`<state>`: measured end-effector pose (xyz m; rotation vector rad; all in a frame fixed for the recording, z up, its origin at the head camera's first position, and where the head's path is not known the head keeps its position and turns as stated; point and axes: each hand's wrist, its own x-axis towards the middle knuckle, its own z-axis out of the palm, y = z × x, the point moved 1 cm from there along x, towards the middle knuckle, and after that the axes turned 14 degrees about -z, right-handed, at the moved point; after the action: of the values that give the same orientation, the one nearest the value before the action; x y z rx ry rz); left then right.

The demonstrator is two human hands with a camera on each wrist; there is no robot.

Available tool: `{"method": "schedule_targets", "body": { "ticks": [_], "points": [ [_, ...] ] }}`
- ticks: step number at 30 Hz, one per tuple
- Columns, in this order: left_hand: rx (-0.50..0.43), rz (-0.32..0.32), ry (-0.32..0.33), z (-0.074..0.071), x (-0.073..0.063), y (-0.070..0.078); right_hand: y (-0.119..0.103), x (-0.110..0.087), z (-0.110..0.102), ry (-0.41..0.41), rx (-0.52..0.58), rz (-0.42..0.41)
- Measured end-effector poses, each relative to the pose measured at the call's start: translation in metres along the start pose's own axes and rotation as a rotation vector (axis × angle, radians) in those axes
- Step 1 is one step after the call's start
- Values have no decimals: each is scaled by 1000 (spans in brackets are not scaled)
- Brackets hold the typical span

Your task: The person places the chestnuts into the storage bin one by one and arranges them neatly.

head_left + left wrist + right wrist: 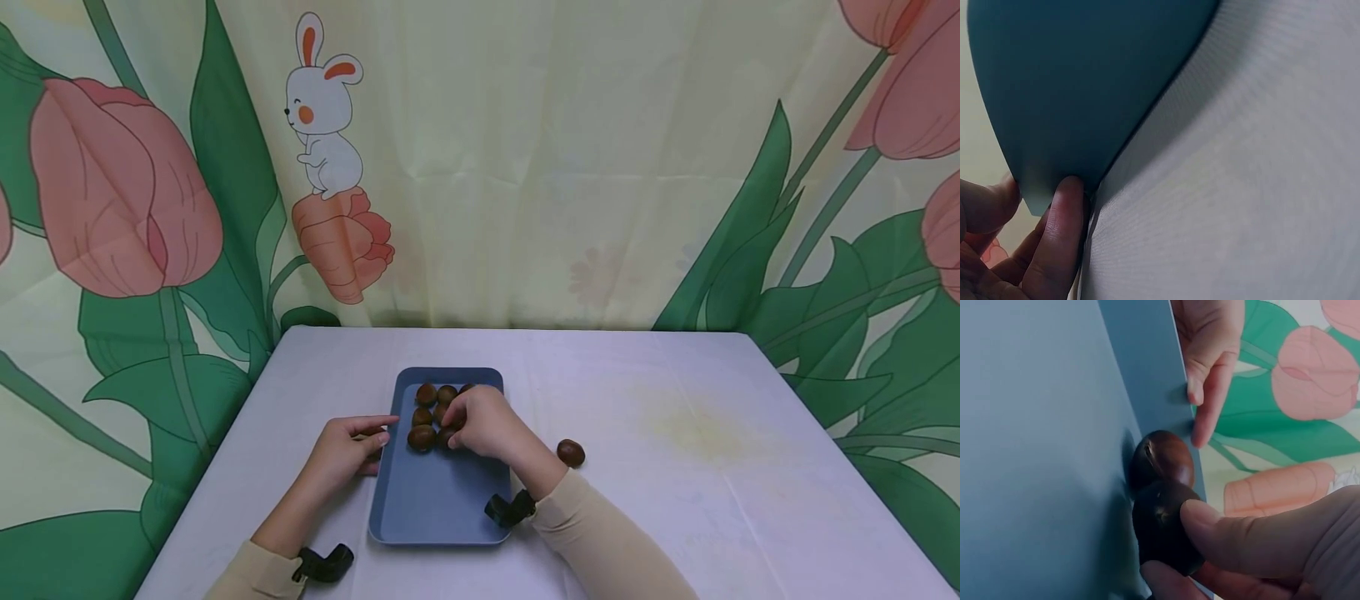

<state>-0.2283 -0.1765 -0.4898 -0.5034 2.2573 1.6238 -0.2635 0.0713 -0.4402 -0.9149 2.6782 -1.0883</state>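
On the table lies a blue-grey rectangular tray (442, 508), with several brown, glossy chestnuts (426, 394) grouped at its far end. My right hand (483, 421) pinches one dark chestnut (1163, 525) between thumb and fingers, low over the tray floor. Right against it sits another chestnut (1163, 459) with a slit in its shell, close to the tray's side wall. Part of the group is hidden behind the right hand. My left hand (341, 450) touches the left rim of the tray, index finger straight, other fingertips along the outer wall (1085, 94).
A single chestnut (571, 452) lies on the white tablecloth (660, 517) to the right of the tray, beside the right wrist. Behind the table hangs a curtain (525, 167) printed with tulips and a rabbit. Each wrist carries a small black camera (326, 564).
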Motion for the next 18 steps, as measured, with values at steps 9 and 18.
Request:
{"method": "schedule_targets", "body": {
  "ticks": [9, 18],
  "points": [
    [-4, -14, -3, -1, 0, -1, -3, 0, 9, 15, -56, 21],
    [-4, -16, -4, -1, -1, -1, -3, -2, 3, 35, -66, -7]
  ]
}}
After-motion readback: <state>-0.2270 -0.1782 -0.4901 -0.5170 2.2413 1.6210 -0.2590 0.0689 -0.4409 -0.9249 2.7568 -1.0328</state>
